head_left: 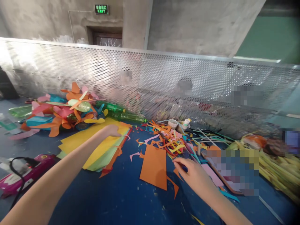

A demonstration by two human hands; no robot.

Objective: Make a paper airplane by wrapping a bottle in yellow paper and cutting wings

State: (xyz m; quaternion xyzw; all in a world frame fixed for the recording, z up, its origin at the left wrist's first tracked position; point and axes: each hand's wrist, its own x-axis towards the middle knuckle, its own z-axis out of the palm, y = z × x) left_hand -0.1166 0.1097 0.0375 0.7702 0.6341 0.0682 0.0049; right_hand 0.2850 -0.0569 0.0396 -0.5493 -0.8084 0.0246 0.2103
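Note:
My left hand [112, 130] is over the far right part of a fanned stack of yellow paper [82, 147], which has green and orange sheets beneath. Its fingers point toward the stack's right edge and are too blurred to tell their grip. My right hand [188, 168] is closed, thumb and forefinger drawn together, just right of an orange paper rectangle [153, 165]. Whether it holds anything is hidden; a dark blue patch shows inside the curled fingers. Curved orange offcuts [172, 186] lie between the rectangle and this hand.
Paper pinwheels and bottles [63, 115] are heaped at the left, near a magenta corded device [32, 173]. Colourful scraps [168, 137], small cups [172, 124] and a tablet-like object [231, 172] lie right. A perforated metal screen [159, 72] borders the far edge; people show through it.

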